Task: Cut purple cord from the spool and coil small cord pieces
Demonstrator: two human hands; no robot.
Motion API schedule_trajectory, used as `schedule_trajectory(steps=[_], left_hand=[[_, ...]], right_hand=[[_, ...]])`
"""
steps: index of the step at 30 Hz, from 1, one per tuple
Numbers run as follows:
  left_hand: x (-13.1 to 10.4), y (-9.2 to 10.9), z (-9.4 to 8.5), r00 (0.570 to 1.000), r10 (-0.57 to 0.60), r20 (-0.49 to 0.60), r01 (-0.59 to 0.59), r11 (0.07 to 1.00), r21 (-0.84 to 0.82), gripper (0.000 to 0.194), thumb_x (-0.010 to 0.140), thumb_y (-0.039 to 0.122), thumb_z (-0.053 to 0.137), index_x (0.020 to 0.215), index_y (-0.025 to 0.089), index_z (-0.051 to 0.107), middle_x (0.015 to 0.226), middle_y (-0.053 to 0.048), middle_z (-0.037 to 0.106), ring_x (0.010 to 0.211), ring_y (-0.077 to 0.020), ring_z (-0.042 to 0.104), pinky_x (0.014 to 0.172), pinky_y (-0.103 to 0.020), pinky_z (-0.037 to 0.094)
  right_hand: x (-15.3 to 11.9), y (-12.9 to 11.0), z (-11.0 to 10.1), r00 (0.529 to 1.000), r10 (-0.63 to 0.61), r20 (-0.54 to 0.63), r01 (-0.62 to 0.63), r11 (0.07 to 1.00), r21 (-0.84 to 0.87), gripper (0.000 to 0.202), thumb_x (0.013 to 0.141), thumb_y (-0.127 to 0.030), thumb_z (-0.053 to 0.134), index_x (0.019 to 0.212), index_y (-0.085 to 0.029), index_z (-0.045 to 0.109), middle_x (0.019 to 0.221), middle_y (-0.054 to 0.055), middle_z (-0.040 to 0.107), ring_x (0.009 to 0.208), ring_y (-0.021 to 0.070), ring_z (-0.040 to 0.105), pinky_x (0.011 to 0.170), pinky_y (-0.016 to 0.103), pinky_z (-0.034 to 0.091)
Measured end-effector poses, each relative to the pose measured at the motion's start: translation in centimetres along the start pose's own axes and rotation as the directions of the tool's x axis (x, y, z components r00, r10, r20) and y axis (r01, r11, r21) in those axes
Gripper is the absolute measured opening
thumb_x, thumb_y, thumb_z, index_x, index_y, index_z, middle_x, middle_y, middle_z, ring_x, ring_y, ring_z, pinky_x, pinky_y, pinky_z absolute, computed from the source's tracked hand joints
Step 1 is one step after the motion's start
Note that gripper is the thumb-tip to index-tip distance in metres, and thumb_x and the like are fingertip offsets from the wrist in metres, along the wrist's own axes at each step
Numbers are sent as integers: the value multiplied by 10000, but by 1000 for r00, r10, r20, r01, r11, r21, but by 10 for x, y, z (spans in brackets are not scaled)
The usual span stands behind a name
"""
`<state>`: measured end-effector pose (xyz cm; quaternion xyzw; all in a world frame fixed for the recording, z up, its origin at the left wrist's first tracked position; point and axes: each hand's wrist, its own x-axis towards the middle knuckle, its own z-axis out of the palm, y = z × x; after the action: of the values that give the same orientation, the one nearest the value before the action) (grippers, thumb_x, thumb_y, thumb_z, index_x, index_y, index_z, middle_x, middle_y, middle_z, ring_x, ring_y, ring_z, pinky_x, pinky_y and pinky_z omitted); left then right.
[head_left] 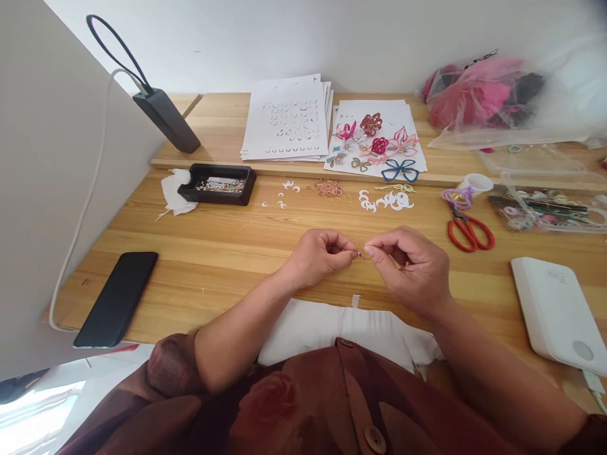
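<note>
My left hand is closed in a pinch on a small, dark curved piece, whose tip shows just past the fingertips. Close beside it, my right hand also pinches, thumb against forefinger; what lies between those fingers is too small to make out. Both hands are over the wooden table near its front edge. Beyond them lie white crescent cut-outs, a cluster of reddish-brown wrapped crescents and a few loose white crescents.
A black tray holds beads. Red-handled scissors lie right of my hands, near a clear box and white power bank. Thread flowers rest on paper beside a paper stack. A phone lies left.
</note>
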<state>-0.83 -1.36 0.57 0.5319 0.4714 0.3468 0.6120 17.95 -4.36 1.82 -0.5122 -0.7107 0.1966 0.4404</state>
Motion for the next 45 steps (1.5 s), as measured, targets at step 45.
schedule_trajectory(steps=[45], left_hand=[[-1,-1,0,993,-63,96,69,996,-56,245,713,363,819,745,144,714,672,9,640,587,-81,474,570,-232,318]], right_hand=[[-1,17,9,990,141,4,-140,977,160,81,886,-260,764,811,-237,746,750,0,701,597,135,598,578,315,453]])
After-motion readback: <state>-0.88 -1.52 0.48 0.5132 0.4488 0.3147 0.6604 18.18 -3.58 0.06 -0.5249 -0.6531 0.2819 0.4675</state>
